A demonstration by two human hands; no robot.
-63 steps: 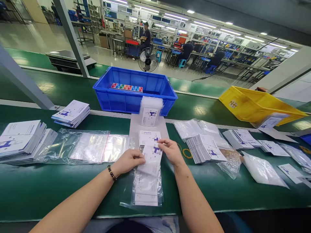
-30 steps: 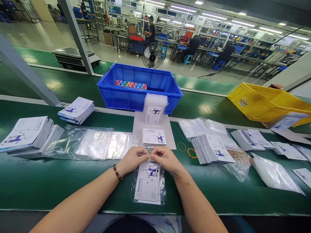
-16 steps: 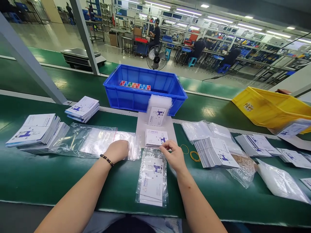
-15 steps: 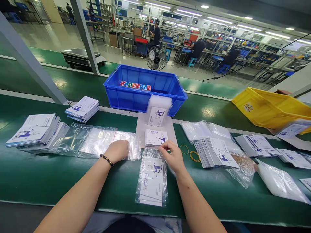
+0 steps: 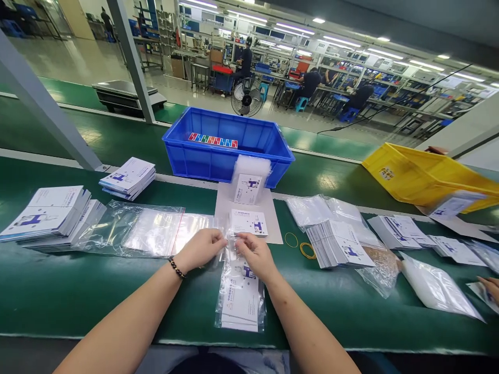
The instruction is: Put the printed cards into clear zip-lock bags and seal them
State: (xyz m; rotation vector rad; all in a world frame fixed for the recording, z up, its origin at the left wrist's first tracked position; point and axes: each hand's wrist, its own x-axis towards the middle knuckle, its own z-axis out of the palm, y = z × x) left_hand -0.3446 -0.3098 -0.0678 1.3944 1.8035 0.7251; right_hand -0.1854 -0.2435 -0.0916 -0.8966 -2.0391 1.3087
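My left hand (image 5: 203, 248), with a beaded bracelet at the wrist, pinches a small clear plastic bag (image 5: 230, 250). My right hand (image 5: 255, 255) is closed on the same bag's other side, thumb and fingers pressed together. Below the hands lie filled clear bags (image 5: 239, 306) with white printed booklets inside. Just beyond my fingers sits a short stack of white booklets (image 5: 248, 222) on a grey-white board (image 5: 273, 208). A pile of flat clear bags (image 5: 152, 231) lies left of my left hand. Part of the held bag is hidden by my fingers.
Booklet stacks stand at the left (image 5: 47, 210) and right (image 5: 339, 244). Yellow rubber bands (image 5: 307, 251) lie right of my right hand. A blue bin (image 5: 230, 166) and a yellow bin (image 5: 421, 179) stand behind. Another person's hand (image 5: 491, 288) shows at the right edge.
My left hand has moved right from the bag pile with a clear bag, meeting my right hand, which has shifted slightly down and left. Another person's hand has appeared at the right edge.
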